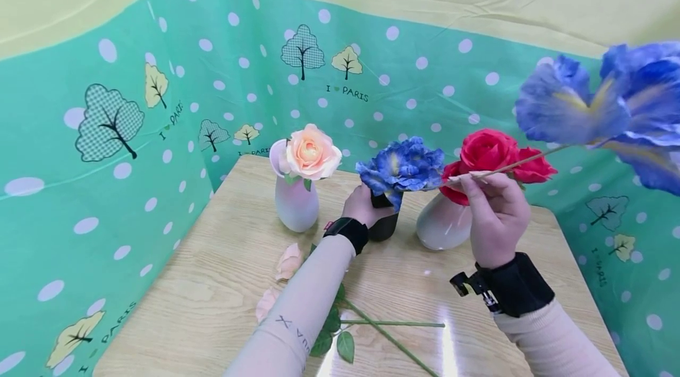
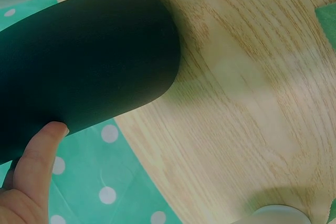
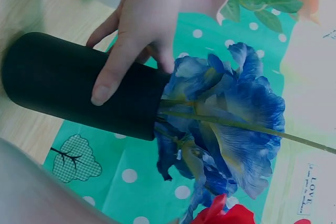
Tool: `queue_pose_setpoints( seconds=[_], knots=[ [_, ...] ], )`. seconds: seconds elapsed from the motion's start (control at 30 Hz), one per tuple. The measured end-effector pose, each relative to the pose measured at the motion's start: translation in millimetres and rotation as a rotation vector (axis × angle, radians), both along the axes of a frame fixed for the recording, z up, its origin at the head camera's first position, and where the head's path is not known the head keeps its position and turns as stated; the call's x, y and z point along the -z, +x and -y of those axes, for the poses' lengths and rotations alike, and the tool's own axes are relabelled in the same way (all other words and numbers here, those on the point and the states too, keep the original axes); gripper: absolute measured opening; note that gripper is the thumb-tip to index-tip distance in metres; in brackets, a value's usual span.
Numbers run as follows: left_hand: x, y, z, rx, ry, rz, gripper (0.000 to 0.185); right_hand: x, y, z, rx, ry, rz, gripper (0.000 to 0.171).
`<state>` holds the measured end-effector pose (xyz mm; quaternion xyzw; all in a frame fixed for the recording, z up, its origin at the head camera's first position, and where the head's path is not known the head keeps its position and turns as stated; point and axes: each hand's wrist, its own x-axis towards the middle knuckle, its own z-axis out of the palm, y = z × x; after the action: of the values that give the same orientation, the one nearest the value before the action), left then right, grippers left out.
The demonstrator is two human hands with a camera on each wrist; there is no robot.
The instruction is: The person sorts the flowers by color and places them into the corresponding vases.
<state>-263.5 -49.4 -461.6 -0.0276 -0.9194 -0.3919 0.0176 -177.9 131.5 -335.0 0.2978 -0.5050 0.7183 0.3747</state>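
My left hand (image 1: 362,207) grips the black vase (image 3: 79,82) near its upper part, thumb along its side. Blue irises (image 1: 399,166) stand in that vase, their petals spreading over its mouth. My right hand (image 1: 499,217) pinches the thin green stem (image 3: 236,124) of another blue iris (image 1: 576,108), held up at the right with its bloom near the camera. In the right wrist view this stem slants across the irises towards the vase mouth; whether its tip is inside cannot be told. In the left wrist view, the black vase (image 2: 105,51) stands on the table.
Left of the black vase, a pale vase (image 1: 296,206) holds a peach rose (image 1: 312,151). On the right, a white vase (image 1: 443,223) holds red roses (image 1: 487,151). Pale pink roses (image 1: 289,262) with green stems (image 1: 393,323) lie on the wooden table (image 1: 202,282), partly behind my left forearm.
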Motion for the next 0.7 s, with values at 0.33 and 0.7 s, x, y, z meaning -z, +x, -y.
queue_pose_setpoints(
  seconds=[0.33, 0.7],
  knots=[
    [-0.6, -1.1, 1, 0.020, 0.046, -0.007, 0.075, 4.9, -8.3, 7, -0.031, 0.040, 0.068, 0.008],
    [3.9, -6.5, -3, -0.025, 0.040, 0.008, 0.084, 34.0, -27.8, 10, 0.046, 0.203, 0.215, 0.007]
  ],
)
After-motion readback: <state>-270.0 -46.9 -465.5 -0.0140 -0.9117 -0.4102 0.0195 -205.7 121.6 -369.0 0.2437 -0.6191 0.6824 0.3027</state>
